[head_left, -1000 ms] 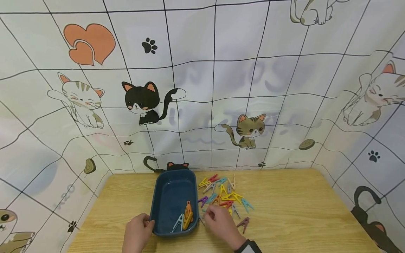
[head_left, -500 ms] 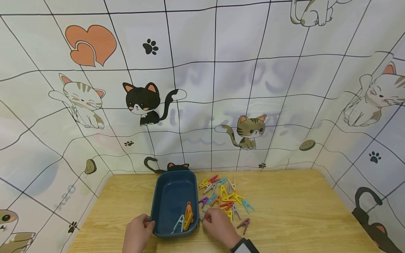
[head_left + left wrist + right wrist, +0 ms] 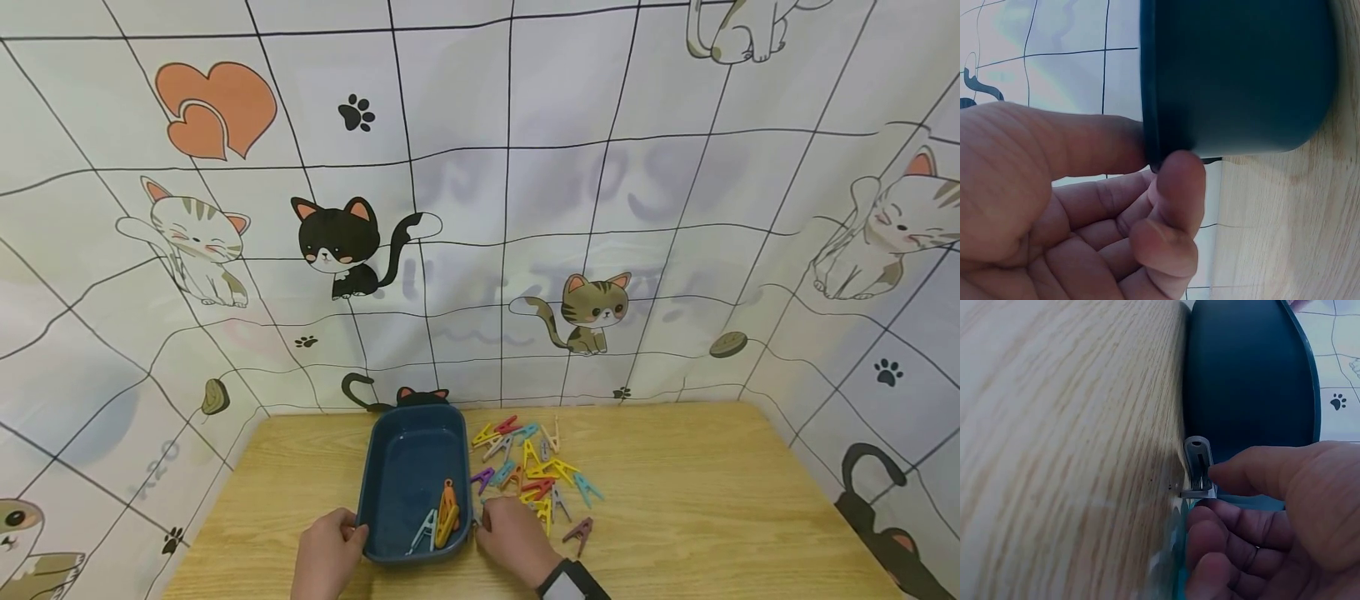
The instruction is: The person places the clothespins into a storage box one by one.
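Note:
My left hand (image 3: 327, 550) grips the rim of a dark blue plastic basin (image 3: 408, 462) at its near left corner. In the left wrist view the thumb and a curled finger pinch the basin's rim (image 3: 1149, 81). Inside the basin lie a light blue clothespin (image 3: 424, 530), a yellow clothespin (image 3: 446, 528) and an orange clothespin (image 3: 448, 492). My right hand (image 3: 517, 537) is low on the table against the basin's right side. There its thumb and fingers pinch a grey clothespin (image 3: 1197, 464), mostly hidden in the head view.
Several loose clothespins (image 3: 553, 468) in mixed colours spread over the wooden table (image 3: 697, 500) right of the basin. A mauve clothespin (image 3: 579, 533) lies apart, nearer the front. Cat-printed cloth (image 3: 465, 200) hangs behind and along both sides.
My right hand has shifted slightly left and toward the front, closer to the basin's side. The left hand keeps its grip on the rim.

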Tool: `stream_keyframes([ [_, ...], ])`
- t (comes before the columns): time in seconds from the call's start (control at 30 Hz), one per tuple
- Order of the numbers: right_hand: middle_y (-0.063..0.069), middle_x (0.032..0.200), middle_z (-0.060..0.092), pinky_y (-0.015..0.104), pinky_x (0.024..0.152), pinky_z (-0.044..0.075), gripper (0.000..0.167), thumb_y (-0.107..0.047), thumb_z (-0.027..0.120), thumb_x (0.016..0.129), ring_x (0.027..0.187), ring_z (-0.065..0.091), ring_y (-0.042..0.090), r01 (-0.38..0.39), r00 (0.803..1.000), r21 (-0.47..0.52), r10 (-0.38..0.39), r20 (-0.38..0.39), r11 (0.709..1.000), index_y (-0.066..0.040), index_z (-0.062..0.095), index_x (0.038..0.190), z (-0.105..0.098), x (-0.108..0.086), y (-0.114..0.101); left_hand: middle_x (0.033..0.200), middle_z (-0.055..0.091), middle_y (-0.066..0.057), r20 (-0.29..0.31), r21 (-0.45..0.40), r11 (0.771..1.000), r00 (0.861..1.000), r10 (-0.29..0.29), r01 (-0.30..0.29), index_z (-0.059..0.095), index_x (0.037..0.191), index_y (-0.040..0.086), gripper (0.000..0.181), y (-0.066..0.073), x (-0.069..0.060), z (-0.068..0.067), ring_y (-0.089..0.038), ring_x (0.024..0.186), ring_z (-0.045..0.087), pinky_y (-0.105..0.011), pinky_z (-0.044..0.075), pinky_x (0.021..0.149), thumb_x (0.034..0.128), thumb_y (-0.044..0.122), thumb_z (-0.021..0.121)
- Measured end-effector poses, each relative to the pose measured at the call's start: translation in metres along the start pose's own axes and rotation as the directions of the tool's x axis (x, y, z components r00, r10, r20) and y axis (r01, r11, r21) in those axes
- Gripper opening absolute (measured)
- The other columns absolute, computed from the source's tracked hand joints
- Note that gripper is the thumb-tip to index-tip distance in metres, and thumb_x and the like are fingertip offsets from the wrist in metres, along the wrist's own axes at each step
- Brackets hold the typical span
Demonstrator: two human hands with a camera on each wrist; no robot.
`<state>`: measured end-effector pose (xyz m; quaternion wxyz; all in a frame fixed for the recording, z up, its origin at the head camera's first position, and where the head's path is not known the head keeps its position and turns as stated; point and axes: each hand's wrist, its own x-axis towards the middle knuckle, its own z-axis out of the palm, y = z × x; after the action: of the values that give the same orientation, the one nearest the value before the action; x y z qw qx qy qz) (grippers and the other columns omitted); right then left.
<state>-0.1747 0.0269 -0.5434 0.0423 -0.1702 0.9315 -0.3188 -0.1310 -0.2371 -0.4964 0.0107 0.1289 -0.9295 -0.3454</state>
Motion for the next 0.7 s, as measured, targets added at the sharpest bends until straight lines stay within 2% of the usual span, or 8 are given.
stream_keyframes([
  [0.3, -0.009, 0.054, 0.042, 0.026, 0.047, 0.03, 0.037, -0.01, 0.076, 0.084, 0.048, 0.039, 0.007, -0.008, 1.0, -0.094, 0.007, -0.011, 0.996, -0.016, 0.05, 0.059, 0.0, 0.0, -0.004, 0.071, 0.063, -0.003, 0.015, 0.005, 1.0, 1.0, -0.007, 0.007, 0.071, 0.093, -0.006, 0.013, 0.0, 0.001, 0.001, -0.017, 0.063, 0.058, -0.034, 0.048, 0.057, 0.0899, 0.006, 0.072],
  [0.47, -0.009, 0.055, 0.036, 0.026, 0.048, 0.026, 0.037, -0.007, 0.073, 0.084, 0.048, 0.035, 0.007, -0.022, 1.0, -0.042, 0.021, -0.017, 0.999, -0.016, 0.047, 0.059, -0.001, -0.003, -0.002, 0.071, 0.064, -0.003, 0.014, 0.009, 1.0, 1.0, 0.008, -0.008, 0.071, 0.093, -0.006, 0.012, 0.0, 0.0, 0.0, -0.017, 0.062, 0.058, -0.034, 0.048, 0.057, 0.0895, 0.006, 0.072],
  [0.7, -0.009, 0.058, 0.042, 0.025, 0.05, 0.03, 0.031, -0.008, 0.072, 0.085, 0.052, 0.038, 0.006, -0.029, 0.998, -0.027, 0.027, -0.053, 0.999, -0.016, 0.053, 0.061, -0.01, -0.006, 0.002, 0.071, 0.064, -0.003, 0.001, 0.009, 1.0, 1.0, 0.019, -0.019, 0.071, 0.091, -0.006, 0.012, 0.0, 0.0, 0.0, -0.017, 0.063, 0.058, -0.034, 0.048, 0.057, 0.0887, 0.006, 0.073],
])
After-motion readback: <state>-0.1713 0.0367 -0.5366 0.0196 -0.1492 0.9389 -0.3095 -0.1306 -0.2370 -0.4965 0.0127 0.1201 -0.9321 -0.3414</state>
